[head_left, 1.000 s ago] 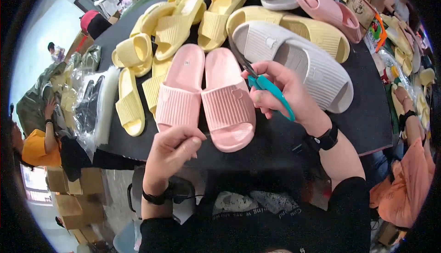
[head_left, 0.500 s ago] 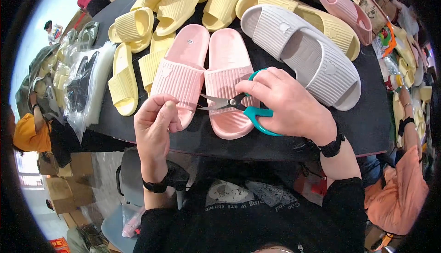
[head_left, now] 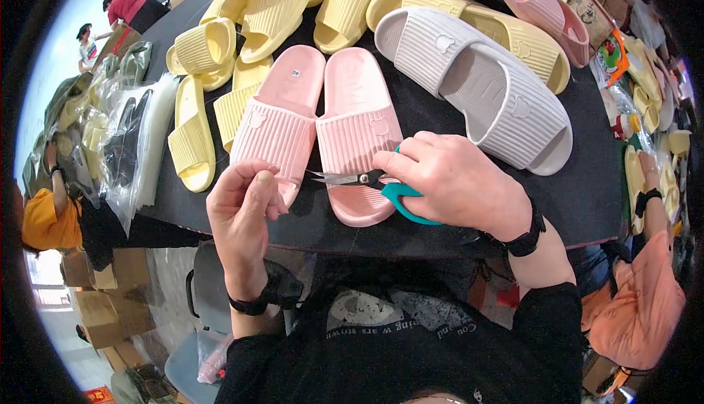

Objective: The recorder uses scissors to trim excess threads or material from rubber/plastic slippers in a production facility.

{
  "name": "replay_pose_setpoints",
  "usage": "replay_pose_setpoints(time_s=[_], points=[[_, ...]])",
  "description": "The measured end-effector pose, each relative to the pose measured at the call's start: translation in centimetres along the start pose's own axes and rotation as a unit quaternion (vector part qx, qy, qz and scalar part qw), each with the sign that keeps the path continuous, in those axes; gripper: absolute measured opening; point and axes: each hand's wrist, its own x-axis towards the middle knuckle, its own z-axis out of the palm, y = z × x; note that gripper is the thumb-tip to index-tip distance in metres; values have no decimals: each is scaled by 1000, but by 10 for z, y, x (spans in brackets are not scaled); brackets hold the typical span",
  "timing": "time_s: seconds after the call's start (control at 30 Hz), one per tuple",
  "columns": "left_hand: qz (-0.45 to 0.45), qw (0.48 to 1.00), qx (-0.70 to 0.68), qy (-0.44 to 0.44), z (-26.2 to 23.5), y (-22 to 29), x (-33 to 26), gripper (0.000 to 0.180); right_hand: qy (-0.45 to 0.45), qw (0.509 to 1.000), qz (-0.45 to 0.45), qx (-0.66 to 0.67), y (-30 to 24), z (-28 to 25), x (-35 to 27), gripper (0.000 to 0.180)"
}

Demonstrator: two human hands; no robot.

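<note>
A pair of pink slide slippers lies side by side on the black table in front of me, toes toward me: a left slipper [head_left: 275,131] and a right slipper [head_left: 358,136]. My right hand [head_left: 462,184] grips teal-handled scissors [head_left: 364,179] over the right slipper's strap and toe. Their blades are nearly together and point left. Just past the blade tips, my left hand [head_left: 246,197] pinches thumb and fingers together above the left slipper's toe. Whatever lies in that pinch is too small to make out.
Several yellow slippers [head_left: 192,147] lie at the left and back of the black table [head_left: 587,199]. Grey slippers [head_left: 477,89] are to the right, with a darker pink pair [head_left: 546,12] behind. Clear plastic bags [head_left: 150,140] sit at the left edge. Other people work on both sides.
The scissor blades were spread apart and have come nearly together. My left hand keeps its pinch beside them. The whole view has shifted slightly.
</note>
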Motion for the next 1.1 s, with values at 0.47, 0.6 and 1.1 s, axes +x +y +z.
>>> replay_pose_setpoints(time_s=[0.47, 0.6, 1.1], points=[[-86, 994, 63, 34, -44, 13, -40, 8, 103, 991, 71, 38, 1, 6, 5, 35], [-107, 986, 113, 54, -78, 17, -57, 8, 114, 985, 100, 77, -2, -3, 11, 37], [-206, 854, 476, -39, -157, -40, -129, 18, 106, 910, 242, 321, 14, 15, 3, 38]])
